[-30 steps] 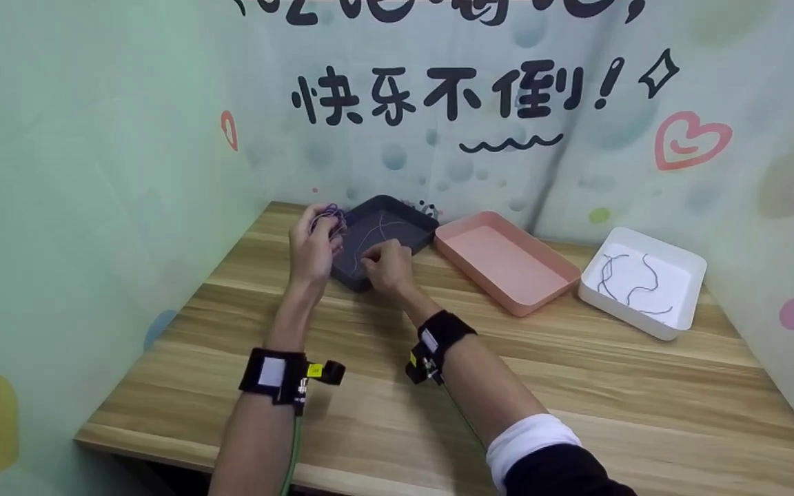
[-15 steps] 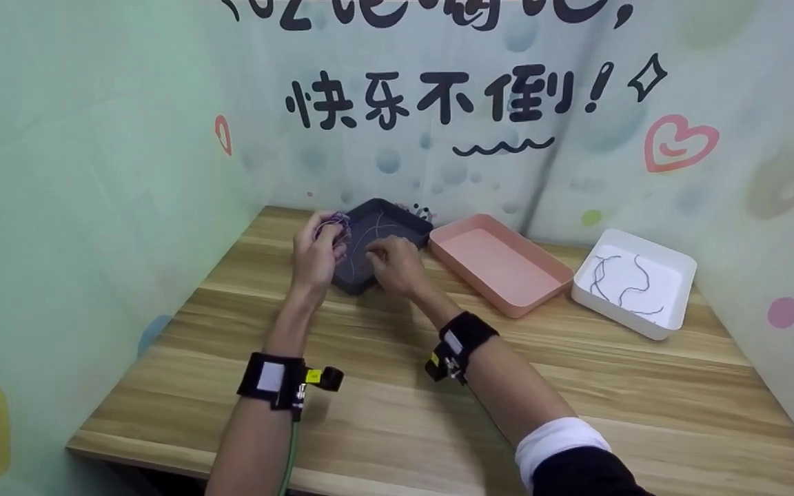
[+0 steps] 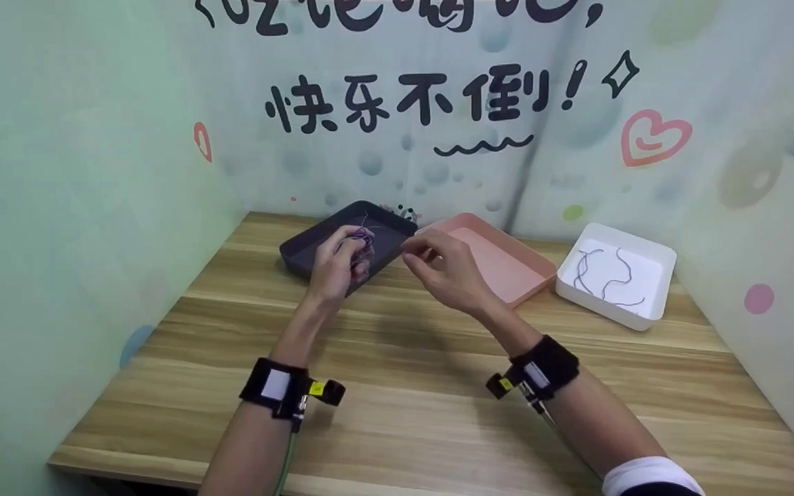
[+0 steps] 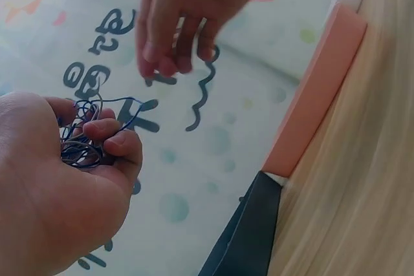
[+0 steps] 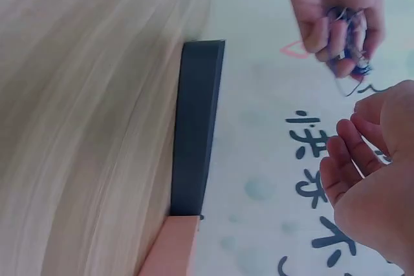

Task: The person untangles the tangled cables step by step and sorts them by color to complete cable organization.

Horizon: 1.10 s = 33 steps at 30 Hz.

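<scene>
A tangle of thin blue, purple and grey strings [image 3: 364, 240] is bunched in my left hand [image 3: 331, 274], over the dark tray [image 3: 295, 264]. In the left wrist view, the fingers [image 4: 126, 145] curl round the tangle [image 4: 83, 139], and one blue loop sticks out. My right hand [image 3: 451, 272] is a short way to the right, in front of the pink tray [image 3: 511, 272]. Its fingers [image 5: 343, 169] are loosely bent in the right wrist view, and no string shows between them. A loop from the bundle [image 5: 349, 43] hangs near its thumb.
Pale strings [image 3: 365, 219] lie in the dark tray, partly covered by the left hand. A white tray [image 3: 635, 318] at the right holds several grey strings [image 3: 623, 277]. The trays stand along the back of the wooden table [image 3: 397, 386], before a printed backdrop [image 3: 342, 165].
My right hand has risen out from over the dark tray and moved right, in front of the pink tray. The left hand has shifted right with the strings. The head view has turned slightly.
</scene>
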Motion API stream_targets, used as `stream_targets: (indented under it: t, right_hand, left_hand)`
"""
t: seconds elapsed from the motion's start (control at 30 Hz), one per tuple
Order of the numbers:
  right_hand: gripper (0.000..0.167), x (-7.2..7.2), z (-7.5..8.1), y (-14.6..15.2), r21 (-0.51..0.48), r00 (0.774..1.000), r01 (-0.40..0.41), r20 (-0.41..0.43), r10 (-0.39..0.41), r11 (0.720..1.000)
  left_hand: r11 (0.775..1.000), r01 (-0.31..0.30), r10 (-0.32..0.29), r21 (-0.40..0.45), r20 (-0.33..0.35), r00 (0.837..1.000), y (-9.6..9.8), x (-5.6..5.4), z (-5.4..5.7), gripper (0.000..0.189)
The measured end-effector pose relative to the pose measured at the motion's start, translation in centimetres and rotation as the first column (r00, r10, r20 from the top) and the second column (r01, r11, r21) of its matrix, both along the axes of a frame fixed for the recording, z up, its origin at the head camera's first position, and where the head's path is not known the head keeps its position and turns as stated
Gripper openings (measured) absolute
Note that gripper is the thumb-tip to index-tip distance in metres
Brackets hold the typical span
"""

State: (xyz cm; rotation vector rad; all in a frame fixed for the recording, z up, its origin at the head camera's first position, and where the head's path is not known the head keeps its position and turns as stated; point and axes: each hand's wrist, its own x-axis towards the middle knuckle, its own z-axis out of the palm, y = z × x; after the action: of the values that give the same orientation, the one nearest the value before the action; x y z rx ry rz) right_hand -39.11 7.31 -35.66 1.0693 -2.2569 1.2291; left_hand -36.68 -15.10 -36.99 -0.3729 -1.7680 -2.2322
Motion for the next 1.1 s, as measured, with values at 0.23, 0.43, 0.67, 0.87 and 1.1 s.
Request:
stream_targets:
  t: [0.23, 0.43, 0.67, 0.87, 1.1]
  right_hand:
    - [0.011, 2.1, 0.0, 1.2, -0.014, 0.994, 0.002, -0.105, -0.003, 1.0]
    - [0.011, 2.6, -0.9, 1.7, 0.012, 0.983, 0.097, -0.155, -0.094, 0.995]
    - [0.018, 2.6, -1.4, 2.1, -0.013, 0.987, 0.143, -0.073, -0.143, 0.99]
    - [0.009, 2.3, -0.8, 2.9, -0.042, 0.996, 0.038, 0.079, -0.034, 0.998]
    - [0.002, 2.0, 0.1, 4.5, -0.173, 0.913, -0.076, 0.384, 0.138, 0.982]
  left_hand:
    - [0.996, 0.089, -0.089, -0.02, 0.006, 0.996, 2.3, 0.4, -0.9, 0.023]
    - [0.988, 0.156, -0.156, -0.019, 0.007, 0.988, 3.8, 0.8, -1.2, 0.02]
    - [0.976, 0.217, -0.216, -0.022, 0.014, 0.976, 4.3, 1.0, -1.4, 0.015]
    - [0.973, 0.229, -0.228, -0.035, 0.029, 0.973, 4.2, 0.8, -1.4, 0.013]
    - [0.972, 0.186, -0.196, 0.143, 0.06, 0.979, 3.5, 0.3, -0.9, 0.014]
